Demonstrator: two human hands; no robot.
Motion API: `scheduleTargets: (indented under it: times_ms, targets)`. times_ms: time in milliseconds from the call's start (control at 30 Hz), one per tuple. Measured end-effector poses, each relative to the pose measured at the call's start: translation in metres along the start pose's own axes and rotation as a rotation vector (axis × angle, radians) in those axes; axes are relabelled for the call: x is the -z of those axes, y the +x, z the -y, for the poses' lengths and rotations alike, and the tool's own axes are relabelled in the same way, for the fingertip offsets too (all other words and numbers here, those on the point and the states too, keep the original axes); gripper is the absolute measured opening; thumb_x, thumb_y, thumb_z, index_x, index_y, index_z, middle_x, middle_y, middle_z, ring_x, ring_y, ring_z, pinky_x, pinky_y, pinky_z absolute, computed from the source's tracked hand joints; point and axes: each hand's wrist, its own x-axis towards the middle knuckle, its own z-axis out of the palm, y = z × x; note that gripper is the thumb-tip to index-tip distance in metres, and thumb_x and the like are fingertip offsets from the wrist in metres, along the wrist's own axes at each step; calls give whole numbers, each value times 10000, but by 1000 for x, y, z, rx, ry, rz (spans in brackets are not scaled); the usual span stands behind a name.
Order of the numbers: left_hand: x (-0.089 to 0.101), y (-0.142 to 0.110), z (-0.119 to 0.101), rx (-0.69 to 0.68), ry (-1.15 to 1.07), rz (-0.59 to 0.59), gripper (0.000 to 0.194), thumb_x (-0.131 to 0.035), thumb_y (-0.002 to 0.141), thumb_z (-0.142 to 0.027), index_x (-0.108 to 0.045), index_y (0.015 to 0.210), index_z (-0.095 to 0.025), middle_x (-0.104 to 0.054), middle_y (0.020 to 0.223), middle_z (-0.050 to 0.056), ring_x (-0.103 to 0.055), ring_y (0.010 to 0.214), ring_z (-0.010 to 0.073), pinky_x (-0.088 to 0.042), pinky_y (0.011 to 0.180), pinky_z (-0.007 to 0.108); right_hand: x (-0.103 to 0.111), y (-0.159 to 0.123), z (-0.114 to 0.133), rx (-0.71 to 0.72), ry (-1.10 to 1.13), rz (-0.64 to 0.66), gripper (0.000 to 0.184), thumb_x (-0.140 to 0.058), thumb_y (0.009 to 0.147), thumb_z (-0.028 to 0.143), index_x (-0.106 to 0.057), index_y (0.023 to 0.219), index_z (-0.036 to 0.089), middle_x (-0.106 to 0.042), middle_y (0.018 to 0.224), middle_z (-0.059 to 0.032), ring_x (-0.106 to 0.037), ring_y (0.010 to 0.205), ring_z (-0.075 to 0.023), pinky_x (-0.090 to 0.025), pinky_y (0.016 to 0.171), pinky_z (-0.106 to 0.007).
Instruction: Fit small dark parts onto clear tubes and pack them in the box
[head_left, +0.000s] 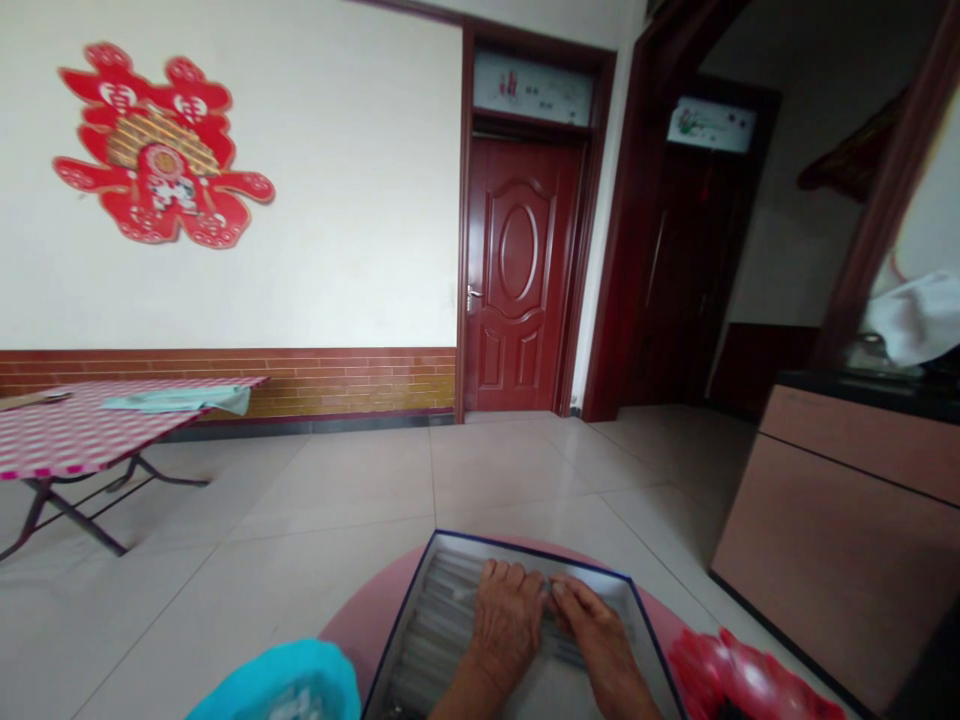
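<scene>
My left hand (507, 622) is inside a shallow box (534, 546) with blue edges and a pale inside. Its fingers are curled over and closed, and whatever they hold is hidden. Beside it, my right hand (598, 640) pinches thumb and fingertips together close to the left fingertips; a small dark bit shows there, too small to name. Rows of long, thin, greyish translucent pieces (435, 625) fill the left side of the box. A few darker strips (568, 650) lie between and under my hands.
The box rests on a round pink surface (367, 610). A bright blue bag or lined container (292, 665) with whitish pieces stands left, a red plastic bag (750, 675) right. A folding table (67, 425) with checked cloth is far left, a brown cabinet (847, 530) right.
</scene>
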Motion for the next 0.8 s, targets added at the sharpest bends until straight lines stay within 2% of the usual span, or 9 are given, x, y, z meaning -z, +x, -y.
scheduleTargets:
  times_ms: [133,200,333,400,533,633,700,800]
  targets:
    - [0,0,1,-1,8,-5,150,-418,862,-228,-564,829,-228,-550,741,14,-475,710,184,-311,728,334,1,0,-2,-19,21,-31,362,-626,643,397,-655,957,219,-664,1035,-43,-605,947,-218,-495,760,-308]
    - [1,0,1,-3,13,-8,149,-421,858,-225,-563,816,-223,-550,737,15,-476,710,183,-314,729,332,1,-1,-3,-19,2,-46,384,-602,663,420,-640,989,218,-662,1037,-51,-612,930,-219,-502,721,-306]
    - [3,0,-1,-5,9,-5,151,-420,855,-220,-558,794,-217,-549,735,19,-479,712,182,-316,735,332,2,2,-6,11,-216,-47,353,-499,722,517,-669,761,210,-683,722,-31,-626,703,-207,-489,612,-300]
    - [3,0,-1,-5,8,-6,161,-415,857,-221,-554,776,-216,-548,731,18,-481,708,181,-314,728,330,3,4,-8,40,-276,-42,350,-488,727,522,-663,709,219,-666,655,-18,-615,680,-207,-483,603,-299]
    - [2,1,1,-8,6,-7,170,-406,860,-214,-559,786,-220,-550,722,17,-480,698,179,-310,713,331,3,6,-10,60,-176,-18,318,-536,701,471,-662,855,223,-689,857,-32,-623,827,-218,-496,670,-296]
    - [2,0,1,-10,0,3,167,-407,859,-210,-563,801,-221,-551,725,18,-480,698,178,-308,708,330,1,4,-10,9,-91,-10,352,-551,688,424,-629,969,227,-666,999,-36,-612,907,-218,-500,695,-298]
    - [1,-1,1,-7,-4,17,167,-407,861,-214,-561,795,-223,-553,730,17,-481,702,181,-311,714,333,1,2,-8,-26,-115,-6,353,-515,716,456,-628,955,222,-676,952,-39,-621,862,-214,-501,680,-306]
    - [1,-2,0,-4,-9,29,153,-416,858,-219,-559,803,-227,-556,744,15,-484,719,187,-317,733,340,1,2,-7,-6,-235,-13,359,-467,742,519,-640,795,209,-677,757,-32,-623,746,-211,-493,663,-318]
